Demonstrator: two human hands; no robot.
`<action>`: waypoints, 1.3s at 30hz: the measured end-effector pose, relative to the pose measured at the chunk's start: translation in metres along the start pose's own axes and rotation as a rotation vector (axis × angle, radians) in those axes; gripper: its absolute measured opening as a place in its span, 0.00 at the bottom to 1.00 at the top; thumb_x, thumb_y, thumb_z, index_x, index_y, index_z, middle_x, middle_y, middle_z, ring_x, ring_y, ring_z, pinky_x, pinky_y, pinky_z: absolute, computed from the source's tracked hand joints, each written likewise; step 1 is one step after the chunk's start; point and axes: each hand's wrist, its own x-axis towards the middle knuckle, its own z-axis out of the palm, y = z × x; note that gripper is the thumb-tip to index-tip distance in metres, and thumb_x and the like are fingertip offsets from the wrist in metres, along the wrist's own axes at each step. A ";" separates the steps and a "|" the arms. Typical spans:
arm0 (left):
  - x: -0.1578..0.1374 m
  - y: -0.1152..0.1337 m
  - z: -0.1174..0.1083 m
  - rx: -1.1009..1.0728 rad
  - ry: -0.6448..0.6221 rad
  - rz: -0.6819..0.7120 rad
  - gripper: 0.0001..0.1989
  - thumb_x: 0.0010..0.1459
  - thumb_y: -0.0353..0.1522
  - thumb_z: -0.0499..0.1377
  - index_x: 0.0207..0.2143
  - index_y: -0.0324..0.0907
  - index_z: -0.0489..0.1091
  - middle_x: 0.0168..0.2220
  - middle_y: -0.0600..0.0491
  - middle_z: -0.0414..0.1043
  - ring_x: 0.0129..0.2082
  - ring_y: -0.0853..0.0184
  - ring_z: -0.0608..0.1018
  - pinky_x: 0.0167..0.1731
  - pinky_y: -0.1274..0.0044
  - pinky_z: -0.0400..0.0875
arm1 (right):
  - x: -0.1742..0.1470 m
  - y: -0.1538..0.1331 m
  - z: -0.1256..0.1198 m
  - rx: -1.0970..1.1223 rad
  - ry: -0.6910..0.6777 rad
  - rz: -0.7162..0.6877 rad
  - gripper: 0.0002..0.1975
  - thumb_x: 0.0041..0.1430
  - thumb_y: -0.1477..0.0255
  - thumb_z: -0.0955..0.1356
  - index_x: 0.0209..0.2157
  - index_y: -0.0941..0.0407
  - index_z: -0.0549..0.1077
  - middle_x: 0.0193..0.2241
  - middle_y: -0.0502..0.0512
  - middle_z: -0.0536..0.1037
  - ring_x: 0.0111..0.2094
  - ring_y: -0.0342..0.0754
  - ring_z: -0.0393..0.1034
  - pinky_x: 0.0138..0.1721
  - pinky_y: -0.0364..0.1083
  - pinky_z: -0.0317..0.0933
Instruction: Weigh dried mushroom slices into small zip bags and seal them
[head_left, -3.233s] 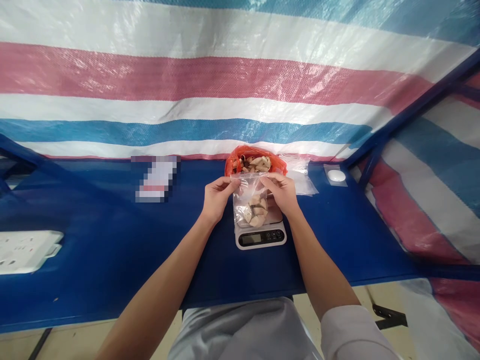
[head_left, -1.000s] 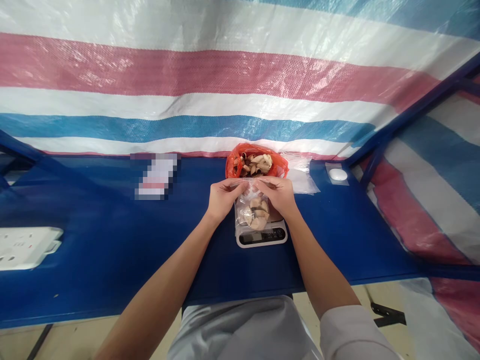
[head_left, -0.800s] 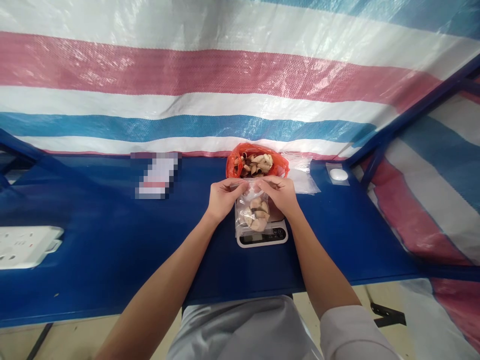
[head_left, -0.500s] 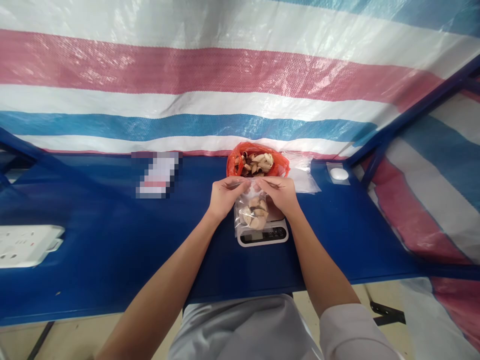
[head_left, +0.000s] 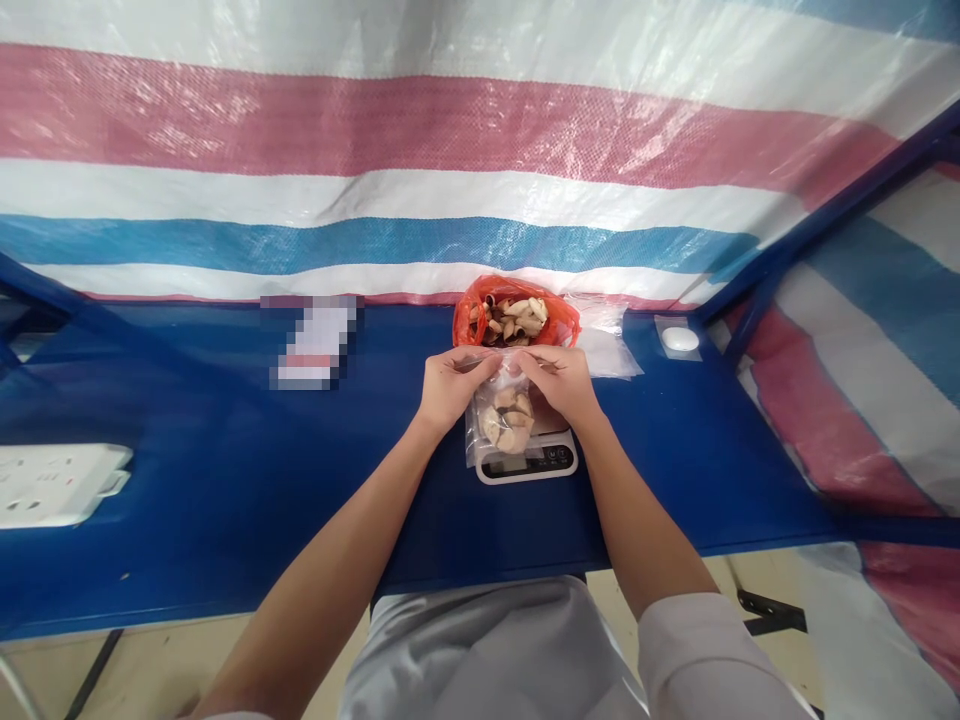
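Between both hands hangs a clear plastic bag [head_left: 477, 440] with several pale, brown-edged dried slices [head_left: 508, 422] inside. My left hand [head_left: 452, 385] pinches its top edge on the left, thumb against fingers. On the right side of that same edge, my right hand [head_left: 556, 380] pinches too, its thumb close to the left one. Below and behind the bag is a white digital kitchen scale [head_left: 528, 470], partly covered by it; I cannot tell whether the bag rests on it. Just beyond my fingers sits a red plastic bag [head_left: 564, 310], its mouth open on more dried pieces [head_left: 517, 318].
Flat clear bags [head_left: 611, 345] lie right of the red bag. A white oval object [head_left: 680, 340] is farther right on the blue table [head_left: 225, 480]. At left are a blurred-out item [head_left: 319, 345] and a white power strip [head_left: 60, 487]. Striped sheeting [head_left: 420, 125] rises behind.
The whole view has shifted slightly. Both hands keep their pinch on the clear bag's top edge, with hardly any movement.
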 end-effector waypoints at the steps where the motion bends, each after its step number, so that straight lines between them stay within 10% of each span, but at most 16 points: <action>1: 0.000 0.000 0.000 -0.007 0.001 0.001 0.16 0.47 0.43 0.73 0.32 0.39 0.82 0.31 0.50 0.83 0.31 0.64 0.81 0.36 0.74 0.76 | 0.000 0.000 0.000 0.012 0.005 0.011 0.12 0.60 0.65 0.68 0.30 0.55 0.83 0.27 0.52 0.84 0.27 0.47 0.78 0.30 0.43 0.71; 39: 0.008 -0.005 -0.009 -0.217 -0.041 -0.027 0.16 0.47 0.44 0.73 0.30 0.41 0.82 0.31 0.51 0.82 0.28 0.69 0.77 0.34 0.76 0.73 | 0.003 -0.002 -0.005 0.253 -0.020 0.277 0.16 0.55 0.57 0.73 0.31 0.56 0.81 0.27 0.53 0.82 0.30 0.48 0.77 0.31 0.45 0.71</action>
